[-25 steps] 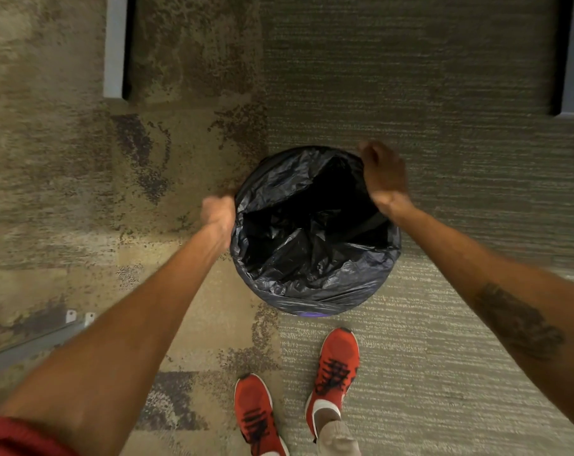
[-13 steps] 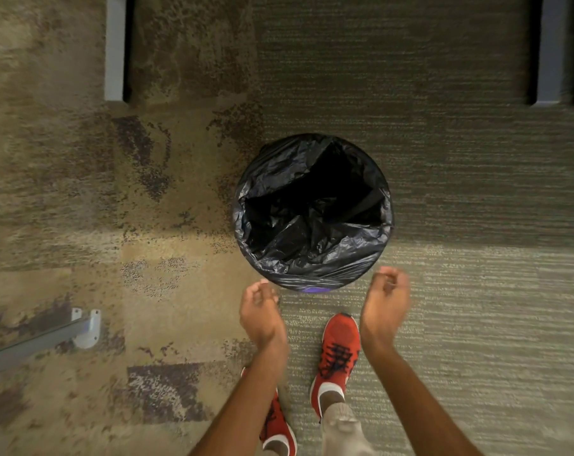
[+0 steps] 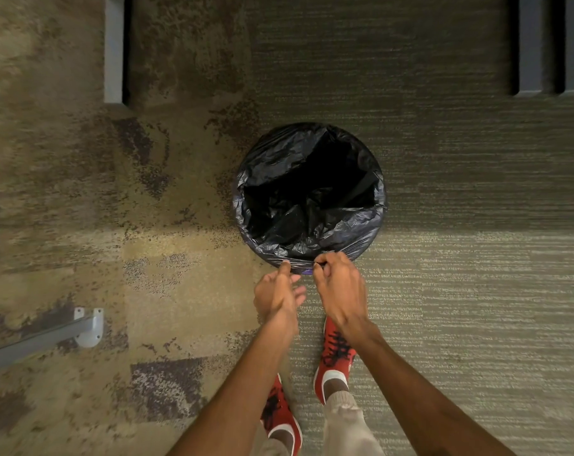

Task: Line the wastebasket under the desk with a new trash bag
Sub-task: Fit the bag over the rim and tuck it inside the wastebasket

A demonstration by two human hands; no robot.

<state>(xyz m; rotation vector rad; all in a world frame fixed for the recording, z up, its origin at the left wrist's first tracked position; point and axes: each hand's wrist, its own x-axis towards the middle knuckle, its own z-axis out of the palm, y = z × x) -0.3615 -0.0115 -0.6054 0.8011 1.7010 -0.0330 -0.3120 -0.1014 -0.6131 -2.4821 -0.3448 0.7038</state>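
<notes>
A round wastebasket stands on the carpet, wrapped in a black trash bag (image 3: 312, 232) that is folded over its rim; a sliver of purple wastebasket wall (image 3: 307, 272) shows at the near edge. Both hands meet at that near edge. My left hand (image 3: 279, 292) pinches the bag's plastic with thumb and forefinger, the other fingers spread. My right hand (image 3: 339, 287) is closed on the bag's edge just to the right of it. The bag's inside is dark and crumpled.
Grey desk legs stand on the carpet at the far left (image 3: 113, 51) and far right (image 3: 530, 44). A grey metal foot with a bracket (image 3: 88, 327) lies at the near left. My red shoes (image 3: 336, 353) are right behind the basket.
My hands left the basket's left and far-right rim, drew back toward me, and now have come forward again to grip the bag at the near edge.
</notes>
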